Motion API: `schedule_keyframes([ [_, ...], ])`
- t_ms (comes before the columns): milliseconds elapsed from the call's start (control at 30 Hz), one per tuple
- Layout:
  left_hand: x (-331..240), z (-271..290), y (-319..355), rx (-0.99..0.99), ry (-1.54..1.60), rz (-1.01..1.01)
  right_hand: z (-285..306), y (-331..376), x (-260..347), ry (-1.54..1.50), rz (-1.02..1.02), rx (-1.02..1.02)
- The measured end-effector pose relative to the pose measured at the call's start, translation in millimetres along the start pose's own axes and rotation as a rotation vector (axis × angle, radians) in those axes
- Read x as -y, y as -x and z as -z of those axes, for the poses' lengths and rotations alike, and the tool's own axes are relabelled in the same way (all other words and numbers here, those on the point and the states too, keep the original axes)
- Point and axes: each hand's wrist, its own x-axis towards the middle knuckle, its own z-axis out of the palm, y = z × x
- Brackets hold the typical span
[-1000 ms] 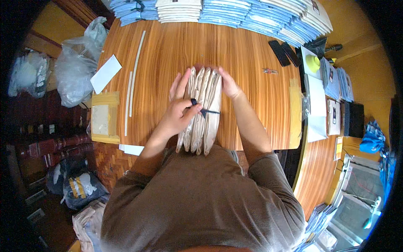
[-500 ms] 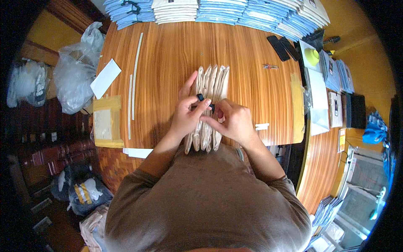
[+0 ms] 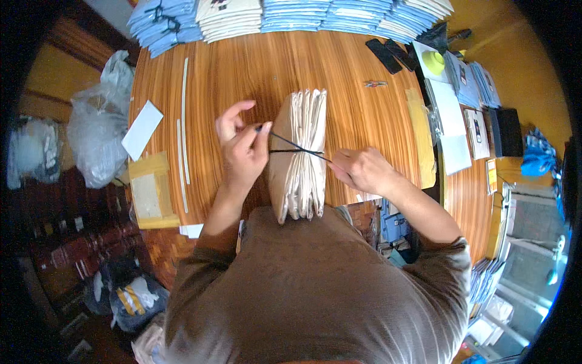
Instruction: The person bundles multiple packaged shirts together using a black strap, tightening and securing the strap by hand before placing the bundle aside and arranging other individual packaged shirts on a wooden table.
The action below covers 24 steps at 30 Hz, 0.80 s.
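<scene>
A bundle of several flat, cream-coloured packs [image 3: 309,115], seemingly folded cloth in clear plastic, stands on edge at the near side of the table. Around its middle runs a black cord [image 3: 293,145], its strands crossing over the top edges. My left hand [image 3: 241,150], beside the bundle's left face, pinches one end of the cord between thumb and forefinger, the other fingers raised. On the right, my right hand [image 3: 364,171] is closed on the other end. The cord is stretched taut between both hands.
Stacks of blue and white packs [image 3: 294,15] line the table's far edge. Two black phone-like slabs [image 3: 383,56] and a small pair of snips [image 3: 376,84] lie at the far right. A white card [image 3: 143,130] and pale strips [image 3: 183,121] are on the left, near a plastic bag [image 3: 97,130].
My hands have moved apart, left and right, drawing the black cord tight across the bundle. The bundle has tilted, showing its left face, and its packs are pressed closer together.
</scene>
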Motion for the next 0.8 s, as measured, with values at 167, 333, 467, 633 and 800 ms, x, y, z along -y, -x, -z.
schedule_keyframes([
  [167,4,-20,48,0.134,0.560,0.235,-5,7,-10,-0.283,-0.074,-0.205],
  [333,-10,-40,43,0.233,1.150,0.278,-25,-26,21,-1.249,-0.162,-0.422],
  [467,-3,-52,40,-0.054,1.697,0.575,-49,-38,31,-1.662,-0.167,-0.675],
  [633,-27,-45,23,0.068,1.721,0.668,-41,-45,27,-1.854,-0.048,-0.722],
  [800,-22,-32,18,0.315,1.445,0.724,-11,-32,7,-0.806,-0.071,-0.359],
])
